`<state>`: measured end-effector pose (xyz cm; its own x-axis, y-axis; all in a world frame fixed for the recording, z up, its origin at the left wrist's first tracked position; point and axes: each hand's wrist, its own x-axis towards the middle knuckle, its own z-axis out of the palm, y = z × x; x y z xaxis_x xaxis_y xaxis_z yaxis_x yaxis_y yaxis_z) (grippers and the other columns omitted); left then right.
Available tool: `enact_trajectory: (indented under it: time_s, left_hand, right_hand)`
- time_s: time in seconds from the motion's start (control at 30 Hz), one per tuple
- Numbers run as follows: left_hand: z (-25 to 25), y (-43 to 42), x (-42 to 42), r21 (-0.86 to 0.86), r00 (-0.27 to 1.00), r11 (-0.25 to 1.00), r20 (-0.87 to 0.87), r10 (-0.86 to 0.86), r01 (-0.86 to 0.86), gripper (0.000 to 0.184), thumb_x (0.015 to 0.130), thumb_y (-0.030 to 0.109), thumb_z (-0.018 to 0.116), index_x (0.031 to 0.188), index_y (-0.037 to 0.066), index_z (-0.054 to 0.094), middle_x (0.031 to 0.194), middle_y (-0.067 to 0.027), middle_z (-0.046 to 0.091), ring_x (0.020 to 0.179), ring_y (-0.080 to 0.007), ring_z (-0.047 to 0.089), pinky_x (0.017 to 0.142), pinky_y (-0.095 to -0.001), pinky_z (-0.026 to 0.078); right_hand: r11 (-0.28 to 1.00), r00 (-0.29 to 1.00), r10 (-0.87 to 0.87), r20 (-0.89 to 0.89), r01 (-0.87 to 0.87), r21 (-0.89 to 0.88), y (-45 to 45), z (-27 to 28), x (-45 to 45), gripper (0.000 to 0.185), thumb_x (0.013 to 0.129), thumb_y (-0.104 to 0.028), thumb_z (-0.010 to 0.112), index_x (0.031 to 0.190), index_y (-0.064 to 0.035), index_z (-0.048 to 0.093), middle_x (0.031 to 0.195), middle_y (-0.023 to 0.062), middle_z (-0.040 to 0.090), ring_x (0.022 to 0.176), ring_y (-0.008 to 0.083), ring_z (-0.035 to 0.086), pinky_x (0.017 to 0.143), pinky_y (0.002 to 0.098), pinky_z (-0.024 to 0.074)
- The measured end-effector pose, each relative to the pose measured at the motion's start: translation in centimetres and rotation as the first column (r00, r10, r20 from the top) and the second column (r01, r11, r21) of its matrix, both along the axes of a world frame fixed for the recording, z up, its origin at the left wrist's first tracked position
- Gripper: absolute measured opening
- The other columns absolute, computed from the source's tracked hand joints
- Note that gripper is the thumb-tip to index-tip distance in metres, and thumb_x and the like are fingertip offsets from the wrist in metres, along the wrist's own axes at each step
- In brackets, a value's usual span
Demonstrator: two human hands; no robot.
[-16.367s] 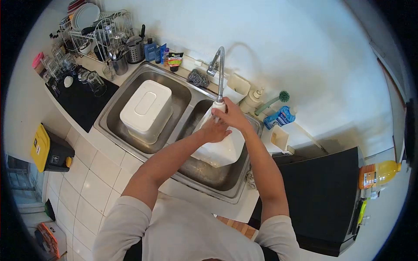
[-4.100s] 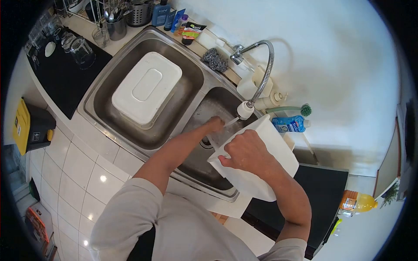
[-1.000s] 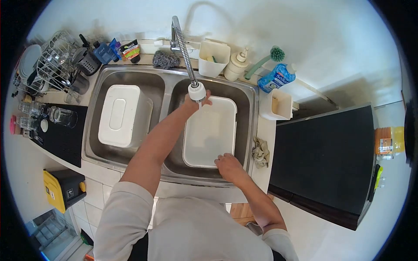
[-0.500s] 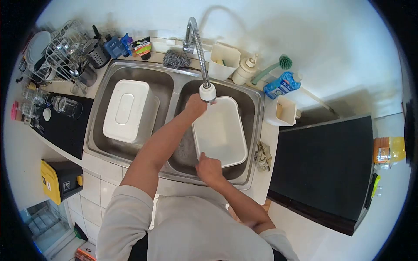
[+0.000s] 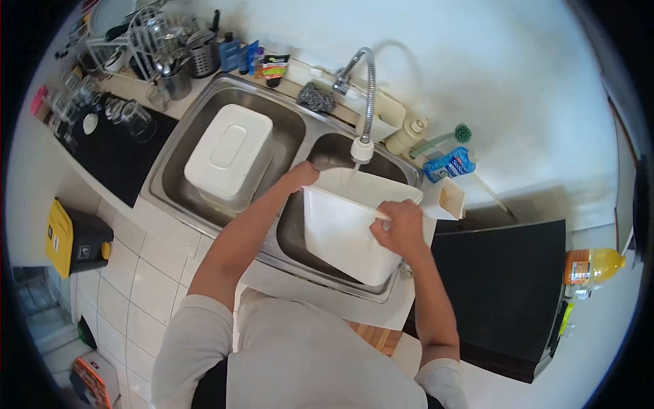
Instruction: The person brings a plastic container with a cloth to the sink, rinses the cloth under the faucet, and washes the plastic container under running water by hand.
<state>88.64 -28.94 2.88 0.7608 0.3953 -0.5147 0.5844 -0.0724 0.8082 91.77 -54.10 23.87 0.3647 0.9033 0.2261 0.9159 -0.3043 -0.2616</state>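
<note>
A white plastic tub (image 5: 347, 235) stands tilted over the right sink basin, its mouth turned toward the wall. My left hand (image 5: 302, 176) is closed on the rim at its left corner. On the near right side, my right hand (image 5: 400, 228) grips the rim with its fingers wrapped over it. The white-headed faucet (image 5: 362, 150) hangs above the tub's mouth, and a stream of water runs from it into the tub. The inside bottom of the tub is hidden from me.
Another white tub (image 5: 228, 153) lies upside down in the left basin of the steel sink (image 5: 163, 183). Along the wall stand a scouring pad (image 5: 317, 97), a soap dispenser (image 5: 407, 136) and a blue bottle (image 5: 449, 165). Glass mugs (image 5: 138, 121) lie on a black mat (image 5: 126, 167).
The tub has tipped up from lying level in the basin. My left hand moved from the faucet head to the tub's rim; my right hand shifted right along it. The view turned.
</note>
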Motion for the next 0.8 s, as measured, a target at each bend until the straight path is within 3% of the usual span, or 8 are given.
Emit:
enact_trajectory:
  time_s: [0.03, 0.13, 0.23, 0.37, 0.47, 0.5, 0.7, 0.8]
  left_hand:
    - [-2.3, -0.3, -0.4, 0.039, 0.993, 0.999, 0.114, -0.011, 0.007, 0.034, 0.083, 0.021, 0.050, 0.096, -0.006, 0.066, 0.096, -0.0194, 0.066, 0.088, -0.0313, 0.065, 0.062, -0.0472, 0.053]
    - [-2.3, -1.9, -2.3, -0.103, 0.990, 0.990, 0.111, -0.087, 0.098, 0.026, 0.083, 0.021, 0.055, 0.101, 0.005, 0.065, 0.098, -0.0141, 0.067, 0.091, -0.0265, 0.063, 0.074, -0.0385, 0.050]
    - [-6.2, -5.3, -4.0, 0.470, 0.810, 0.875, 0.464, -0.358, 0.118, 0.023, 0.073, 0.013, 0.056, 0.082, -0.005, 0.065, 0.082, -0.0243, 0.066, 0.068, -0.0378, 0.065, 0.059, -0.0432, 0.053]
    - [-9.7, -9.5, -3.6, 0.400, 0.804, 0.828, 0.288, -0.520, 0.393, 0.017, 0.076, 0.015, 0.057, 0.075, 0.000, 0.064, 0.070, -0.0184, 0.064, 0.056, -0.0307, 0.061, 0.051, -0.0420, 0.049]
    - [-6.1, -10.5, -4.8, -0.471, 0.979, 0.868, -0.038, -0.201, 0.159, 0.021, 0.081, 0.020, 0.055, 0.074, 0.003, 0.065, 0.063, -0.0101, 0.060, 0.051, -0.0219, 0.056, 0.045, -0.0367, 0.043]
    - [-5.4, -10.6, -5.1, -0.442, 0.990, 0.893, -0.068, -0.126, 0.083, 0.024, 0.084, 0.024, 0.054, 0.074, 0.005, 0.064, 0.061, -0.0049, 0.056, 0.049, -0.0156, 0.051, 0.043, -0.0310, 0.037]
    - [-12.0, -10.1, -0.3, -0.382, 0.997, 0.923, 0.044, 0.067, -0.046, 0.026, 0.081, 0.023, 0.055, 0.076, 0.000, 0.064, 0.066, -0.0106, 0.059, 0.054, -0.0211, 0.054, 0.045, -0.0370, 0.041]
    - [-9.3, -9.1, 1.7, -0.379, 0.964, 0.894, 0.019, 0.267, -0.240, 0.028, 0.081, 0.021, 0.053, 0.077, -0.005, 0.064, 0.070, -0.0178, 0.063, 0.058, -0.0289, 0.060, 0.048, -0.0445, 0.046]
  right_hand:
    - [0.999, 0.999, 0.036, 0.012, -0.036, 0.004, 0.5, 0.9, 0.2, 0.013, 0.064, -0.017, 0.063, 0.067, -0.0055, 0.058, 0.062, 0.0122, 0.058, 0.059, 0.0336, 0.055, 0.061, 0.0417, 0.0427]
    - [0.986, 0.981, 0.167, 0.094, -0.167, -0.011, 2.2, 3.2, 0.2, 0.017, 0.066, -0.021, 0.064, 0.063, -0.0065, 0.057, 0.056, 0.0106, 0.056, 0.052, 0.0317, 0.053, 0.053, 0.0403, 0.0413]
    - [0.951, 0.941, 0.296, 0.163, -0.275, -0.140, 3.5, 5.2, -1.0, 0.018, 0.066, -0.020, 0.065, 0.057, -0.0071, 0.057, 0.049, 0.0093, 0.052, 0.047, 0.0304, 0.051, 0.052, 0.0397, 0.0410]
    - [0.844, 0.841, 0.502, 0.202, -0.424, -0.330, 4.8, 5.8, -2.5, 0.024, 0.070, -0.023, 0.064, 0.052, -0.0088, 0.056, 0.044, 0.0070, 0.049, 0.043, 0.0287, 0.051, 0.051, 0.0386, 0.0410]
    - [0.726, 0.775, 0.609, 0.166, -0.461, -0.510, 5.3, 6.0, -4.7, 0.028, 0.072, -0.028, 0.060, 0.051, -0.0089, 0.058, 0.045, 0.0097, 0.052, 0.046, 0.0292, 0.054, 0.052, 0.0402, 0.0426]
    - [0.685, 0.750, 0.645, 0.143, -0.485, -0.544, 5.3, 6.0, -5.3, 0.028, 0.072, -0.027, 0.060, 0.051, -0.0092, 0.058, 0.045, 0.0093, 0.052, 0.046, 0.0284, 0.055, 0.052, 0.0397, 0.0424]
    - [0.557, 0.655, 0.746, 0.120, -0.516, -0.650, 5.6, 6.7, -7.9, 0.026, 0.070, -0.025, 0.056, 0.048, -0.0111, 0.055, 0.042, 0.0051, 0.049, 0.044, 0.0229, 0.053, 0.054, 0.0345, 0.0408]
    - [0.516, 0.628, 0.769, 0.123, -0.495, -0.699, 5.4, 8.0, -8.8, 0.024, 0.070, -0.024, 0.057, 0.049, -0.0118, 0.056, 0.044, 0.0039, 0.051, 0.047, 0.0210, 0.055, 0.055, 0.0336, 0.0404]
